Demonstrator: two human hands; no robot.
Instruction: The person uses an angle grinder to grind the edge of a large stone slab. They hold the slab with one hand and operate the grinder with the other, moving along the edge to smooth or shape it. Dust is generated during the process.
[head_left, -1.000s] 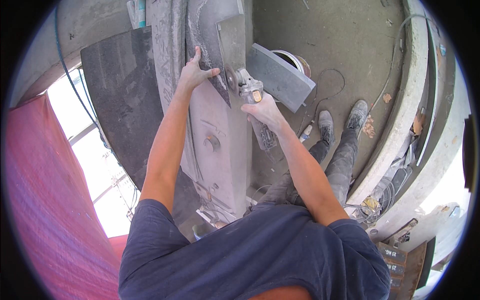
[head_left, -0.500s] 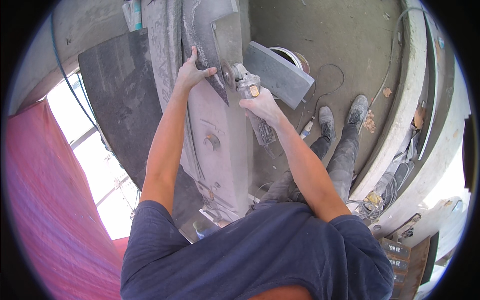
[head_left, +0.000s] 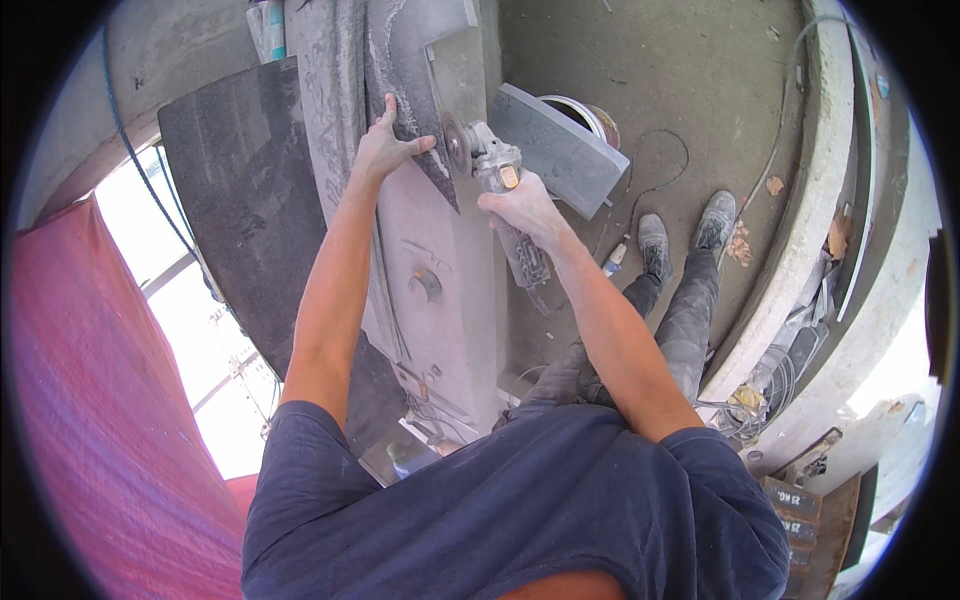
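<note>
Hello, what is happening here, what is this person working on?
A person is working on a dusty grey stone slab that lies on a work stand. The left hand presses flat on a dark stone piece at the far end of the slab. The right hand grips an angle grinder, its disc at the edge of that dark piece. Another grey slab leans over a bucket on the floor, and the grinder's cable trails near the person's shoes.

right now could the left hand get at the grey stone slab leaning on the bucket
Probably not without letting go. The left hand is pressed flat on the dusty dark stone piece, and the right hand with the grey angle grinder sits between it and the grey stone slab.
</note>
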